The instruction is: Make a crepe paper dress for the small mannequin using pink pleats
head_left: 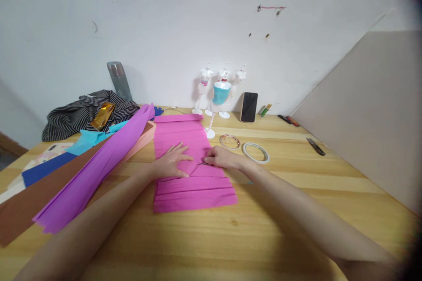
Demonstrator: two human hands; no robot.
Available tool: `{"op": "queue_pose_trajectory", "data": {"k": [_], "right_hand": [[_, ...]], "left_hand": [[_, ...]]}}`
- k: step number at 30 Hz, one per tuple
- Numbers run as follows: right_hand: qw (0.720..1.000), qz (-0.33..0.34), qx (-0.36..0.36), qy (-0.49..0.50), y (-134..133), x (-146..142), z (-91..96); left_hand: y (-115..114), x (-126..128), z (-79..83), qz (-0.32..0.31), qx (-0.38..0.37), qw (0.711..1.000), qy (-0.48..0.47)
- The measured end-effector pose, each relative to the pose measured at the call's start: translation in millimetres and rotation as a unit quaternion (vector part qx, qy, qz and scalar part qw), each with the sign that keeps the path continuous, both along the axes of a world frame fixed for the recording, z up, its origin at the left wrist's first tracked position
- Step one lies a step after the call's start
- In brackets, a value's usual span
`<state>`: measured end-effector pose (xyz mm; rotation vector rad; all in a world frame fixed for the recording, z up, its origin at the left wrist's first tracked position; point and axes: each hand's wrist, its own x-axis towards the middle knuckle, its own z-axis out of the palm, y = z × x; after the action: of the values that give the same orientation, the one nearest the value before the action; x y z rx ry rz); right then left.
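Note:
A sheet of bright pink crepe paper lies on the wooden table in front of me, creased across and rolled over at its far end. My left hand is flat on the paper with its fingers spread. Low over the paper's right side, my right hand is closed around a small pair of scissors; the fingers hide most of them. Their thin blades point left towards my left hand. A line like a cut or fold runs across the paper just below both hands.
Several white mannequin stands stand at the wall, one wrapped in blue. Right of the paper lie tape rolls, a phone and dark clippers. Purple paper, other coloured sheets, striped cloth and a flask fill the left.

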<state>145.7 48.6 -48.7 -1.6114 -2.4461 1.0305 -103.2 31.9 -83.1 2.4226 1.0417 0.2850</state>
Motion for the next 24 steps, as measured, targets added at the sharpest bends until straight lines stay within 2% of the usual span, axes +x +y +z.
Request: {"op": "queue_pose_trajectory", "data": {"k": [11, 19, 24], "right_hand": [[0.992, -0.048, -0.097, 0.062, -3, 1, 9.5], [0.99, -0.039, -0.116, 0.077, -2, 4, 10.2], [0.994, -0.026, -0.088, 0.062, -5, 3, 14.5]], "left_hand": [[-3, 2, 7.3, 0.004, -0.008, 1.0, 0.01], [0, 0, 1.0, 0.003, -0.001, 1.0, 0.009], [-1, 0, 2.0, 0.003, 0.0, 1.0, 0.004]]}}
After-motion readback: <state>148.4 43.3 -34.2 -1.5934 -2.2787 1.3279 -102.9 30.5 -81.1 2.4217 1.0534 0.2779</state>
